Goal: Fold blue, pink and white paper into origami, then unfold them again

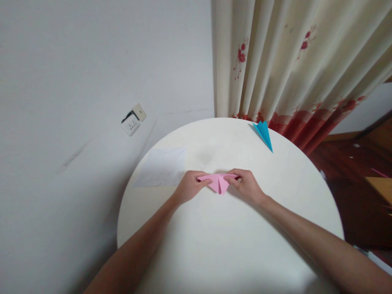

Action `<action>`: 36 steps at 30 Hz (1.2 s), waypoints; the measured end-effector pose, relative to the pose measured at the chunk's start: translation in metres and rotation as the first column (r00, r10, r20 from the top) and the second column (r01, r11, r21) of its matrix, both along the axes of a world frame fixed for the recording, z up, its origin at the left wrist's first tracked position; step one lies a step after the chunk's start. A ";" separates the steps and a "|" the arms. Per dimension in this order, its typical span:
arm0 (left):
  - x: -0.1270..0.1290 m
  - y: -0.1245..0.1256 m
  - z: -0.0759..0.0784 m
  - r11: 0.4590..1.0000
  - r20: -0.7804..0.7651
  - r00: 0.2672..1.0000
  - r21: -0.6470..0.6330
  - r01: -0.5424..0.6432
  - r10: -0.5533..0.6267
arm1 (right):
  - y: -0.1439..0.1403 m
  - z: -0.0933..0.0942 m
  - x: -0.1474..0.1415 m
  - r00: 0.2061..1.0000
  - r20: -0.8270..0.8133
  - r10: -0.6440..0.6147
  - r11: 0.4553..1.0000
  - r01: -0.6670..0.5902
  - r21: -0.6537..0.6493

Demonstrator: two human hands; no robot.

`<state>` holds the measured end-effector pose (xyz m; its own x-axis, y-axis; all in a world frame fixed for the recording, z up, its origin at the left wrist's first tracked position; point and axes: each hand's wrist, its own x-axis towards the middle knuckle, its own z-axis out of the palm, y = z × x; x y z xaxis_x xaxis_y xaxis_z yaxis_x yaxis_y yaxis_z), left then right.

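Over the middle of the round white table (220, 241), the left hand (191, 186) and right hand (246, 186) pinch a piece of pink folded paper (219, 184) by its two outer ends, thumbs on the near face and the other fingers mostly hidden behind it — a grip that seems meant to keep the piece level and spread, its narrow creased part pointing toward the person. Whether it touches the tabletop I cannot tell. The blue folded paper (265, 136) by the far right rim and the white sheet (161, 166) lying flat beyond the left forearm both sit apart from the pink piece, probably so that the hands have room — neither is being held.
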<state>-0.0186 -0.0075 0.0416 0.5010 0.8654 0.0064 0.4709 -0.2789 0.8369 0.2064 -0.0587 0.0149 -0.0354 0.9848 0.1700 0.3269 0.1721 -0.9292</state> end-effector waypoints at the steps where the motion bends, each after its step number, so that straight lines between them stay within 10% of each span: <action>1: -0.001 0.001 -0.001 1.000 -0.004 1.000 -0.024 0.011 -0.012 | 0.000 -0.001 -0.001 1.000 -0.028 -0.003 0.999 0.003 -0.033; 10: -0.001 -0.006 -0.009 0.904 0.136 0.986 -0.402 0.147 -0.100 | -0.003 -0.011 -0.009 0.966 -0.228 0.124 0.982 -0.153 -0.112; 23: 0.021 -0.018 -0.014 0.920 0.323 0.899 -0.350 -0.178 0.297 | -0.002 -0.019 -0.015 0.929 -0.344 0.134 0.947 -0.223 -0.233; 29: 0.022 -0.020 -0.016 0.917 0.316 0.921 -0.387 -0.094 0.227 | 0.000 -0.018 -0.014 0.948 -0.309 0.077 0.964 -0.150 -0.219; 36: 0.016 -0.017 -0.013 0.902 0.295 0.945 -0.431 -0.004 0.145 | -0.007 -0.009 -0.011 0.942 -0.179 0.286 0.915 -0.323 -0.242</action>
